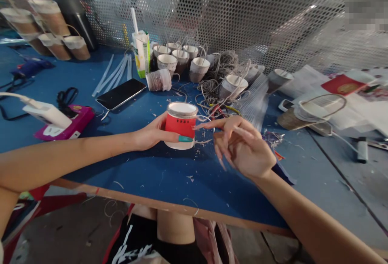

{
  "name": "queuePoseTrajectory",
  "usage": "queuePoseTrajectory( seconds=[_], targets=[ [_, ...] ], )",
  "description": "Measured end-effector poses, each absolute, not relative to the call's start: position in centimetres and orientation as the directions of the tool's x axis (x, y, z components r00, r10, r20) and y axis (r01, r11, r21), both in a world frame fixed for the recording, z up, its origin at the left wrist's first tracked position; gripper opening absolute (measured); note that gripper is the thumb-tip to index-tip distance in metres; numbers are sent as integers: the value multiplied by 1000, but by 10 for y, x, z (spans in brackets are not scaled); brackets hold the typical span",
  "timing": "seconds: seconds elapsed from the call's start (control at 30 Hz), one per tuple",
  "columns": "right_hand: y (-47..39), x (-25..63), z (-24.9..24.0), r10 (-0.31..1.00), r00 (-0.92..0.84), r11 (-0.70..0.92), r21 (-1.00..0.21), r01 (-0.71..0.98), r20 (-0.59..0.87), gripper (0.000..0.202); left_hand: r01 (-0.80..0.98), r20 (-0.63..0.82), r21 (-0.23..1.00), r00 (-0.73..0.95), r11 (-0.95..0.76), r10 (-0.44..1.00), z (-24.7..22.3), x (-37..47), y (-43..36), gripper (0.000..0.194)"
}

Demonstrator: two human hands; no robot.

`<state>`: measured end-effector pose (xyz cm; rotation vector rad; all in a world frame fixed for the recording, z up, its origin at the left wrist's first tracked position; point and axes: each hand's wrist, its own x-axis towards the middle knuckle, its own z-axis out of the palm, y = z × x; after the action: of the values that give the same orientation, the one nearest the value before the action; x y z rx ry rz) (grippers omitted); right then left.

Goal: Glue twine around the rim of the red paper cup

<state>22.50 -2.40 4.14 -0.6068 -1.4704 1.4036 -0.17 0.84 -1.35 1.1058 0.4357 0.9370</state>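
A cup with a red label (181,123) and a silvery cord round its rim is upright, just above the blue table near the middle. My left hand (156,131) is wrapped round its left side, the thumb across the label's lower front. Pale cord loops stick out from the cup's right side. My right hand (239,143), slightly blurred, is right of the cup with its fingers apart. The index fingertip reaches the label's right edge; whether it touches cannot be made out. Nothing shows between the right fingers.
Behind are several small cups (199,69), tangled cord (209,88) and a drink carton (142,56). A phone (121,93), glue sticks (117,74), a purple power strip (81,118) and a blue glue gun (32,67) lie left. Plastic bags (312,82) lie right. Perforated metal stands behind.
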Motion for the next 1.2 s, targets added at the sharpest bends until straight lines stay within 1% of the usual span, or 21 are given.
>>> queuePoseTrajectory(
  seconds=[0.13,0.2,0.47,0.6,0.73,0.83,0.93,1.07,1.2],
  targets=[
    [-37,222,37,831,-472,246,-955,-163,295,16,-374,129,923,528,94,840,-15,-1,7,55],
    [-39,221,36,823,-491,243,-958,-150,285,16,-365,127,926,534,93,836,-15,-1,7,56],
    [-24,223,43,824,-512,110,-955,-277,243,25,-419,144,898,565,132,813,-10,-4,7,61],
    [-25,222,41,821,-522,84,-954,-287,230,24,-393,155,912,598,119,787,-5,-4,7,61],
    [-29,219,39,780,-592,44,-961,-273,204,27,-379,166,921,582,85,796,-2,-2,7,61],
    [-31,219,39,762,-620,-7,-956,-292,184,27,-363,164,928,593,81,788,-3,-3,7,59],
    [-30,220,42,777,-609,-39,-952,-305,163,28,-373,144,919,621,129,770,-4,-4,7,57],
    [-26,222,45,803,-583,-74,-949,-308,126,27,-413,151,891,661,189,735,-3,-4,6,56],
    [-19,222,46,839,-535,-112,-929,-352,101,28,-420,142,884,662,207,736,-3,-4,7,58]
  ],
)
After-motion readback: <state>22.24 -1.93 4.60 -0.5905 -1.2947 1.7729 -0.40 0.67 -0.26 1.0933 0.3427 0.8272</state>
